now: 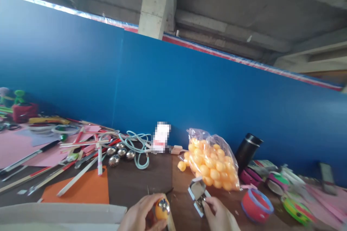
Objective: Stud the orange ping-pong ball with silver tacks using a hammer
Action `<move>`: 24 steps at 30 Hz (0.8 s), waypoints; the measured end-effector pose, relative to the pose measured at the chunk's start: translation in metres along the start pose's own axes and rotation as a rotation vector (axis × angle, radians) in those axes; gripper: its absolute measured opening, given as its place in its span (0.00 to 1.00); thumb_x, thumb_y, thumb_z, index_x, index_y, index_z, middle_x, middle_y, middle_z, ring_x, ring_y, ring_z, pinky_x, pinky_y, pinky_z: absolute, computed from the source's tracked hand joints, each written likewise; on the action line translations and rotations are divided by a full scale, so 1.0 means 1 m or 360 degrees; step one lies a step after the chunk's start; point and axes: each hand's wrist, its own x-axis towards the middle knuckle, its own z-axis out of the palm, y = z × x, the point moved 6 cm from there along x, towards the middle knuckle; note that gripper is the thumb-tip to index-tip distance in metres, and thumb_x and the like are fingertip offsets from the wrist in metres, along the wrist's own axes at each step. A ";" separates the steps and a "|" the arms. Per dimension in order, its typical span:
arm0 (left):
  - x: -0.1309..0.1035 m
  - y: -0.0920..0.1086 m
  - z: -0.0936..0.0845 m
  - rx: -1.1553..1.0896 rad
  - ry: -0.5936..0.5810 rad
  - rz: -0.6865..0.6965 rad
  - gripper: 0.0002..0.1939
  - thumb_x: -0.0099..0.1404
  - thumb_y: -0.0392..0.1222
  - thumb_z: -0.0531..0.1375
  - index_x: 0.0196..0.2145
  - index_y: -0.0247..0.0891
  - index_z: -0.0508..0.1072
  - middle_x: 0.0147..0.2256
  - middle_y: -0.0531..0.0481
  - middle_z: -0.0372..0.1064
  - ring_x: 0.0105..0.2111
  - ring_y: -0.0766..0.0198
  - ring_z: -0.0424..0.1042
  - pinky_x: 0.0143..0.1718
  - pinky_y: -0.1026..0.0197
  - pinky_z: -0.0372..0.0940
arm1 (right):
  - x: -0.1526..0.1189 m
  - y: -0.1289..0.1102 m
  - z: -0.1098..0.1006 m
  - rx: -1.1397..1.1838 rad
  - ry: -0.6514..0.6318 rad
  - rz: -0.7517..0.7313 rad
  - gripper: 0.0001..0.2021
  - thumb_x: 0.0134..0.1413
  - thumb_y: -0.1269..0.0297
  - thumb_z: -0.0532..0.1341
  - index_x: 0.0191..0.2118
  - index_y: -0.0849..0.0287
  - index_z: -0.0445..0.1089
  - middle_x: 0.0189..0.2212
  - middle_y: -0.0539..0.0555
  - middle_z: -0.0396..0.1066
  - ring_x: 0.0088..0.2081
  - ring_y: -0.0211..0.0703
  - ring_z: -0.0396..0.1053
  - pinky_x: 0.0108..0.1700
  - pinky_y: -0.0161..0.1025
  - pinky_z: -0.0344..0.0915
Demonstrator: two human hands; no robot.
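My left hand (143, 213), low in the middle of the head view, is closed round an orange ball (162, 209) that has a shiny silver piece on its top. To its right, my right hand (218, 213) has its fingertips at a small open box (198, 192) with dark metallic bits inside. Whether the fingers grip one of those bits is too small to tell. Behind the box stands a clear plastic bag of orange balls (214, 164), with a loose orange ball (181, 166) beside it.
Several silver balls (114, 160), a pale blue cable (141, 148) and orange paper (81, 189) are on the left. A white box edge (62, 213) lies nearest. On the right are a black bottle (248, 149) and a red-and-blue round container (257, 205). A blue partition (173, 86) stands behind.
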 end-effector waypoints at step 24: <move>-0.003 0.008 -0.001 -0.0065 -0.0036 -0.0096 0.18 0.55 0.45 0.58 0.44 0.42 0.71 0.41 0.50 0.75 0.37 0.60 0.73 0.39 0.64 0.65 | -0.010 -0.009 0.009 0.1955 -0.0031 0.0513 0.21 0.28 0.53 0.71 0.29 0.61 0.69 0.27 0.52 0.73 0.18 0.26 0.58 0.15 0.23 0.53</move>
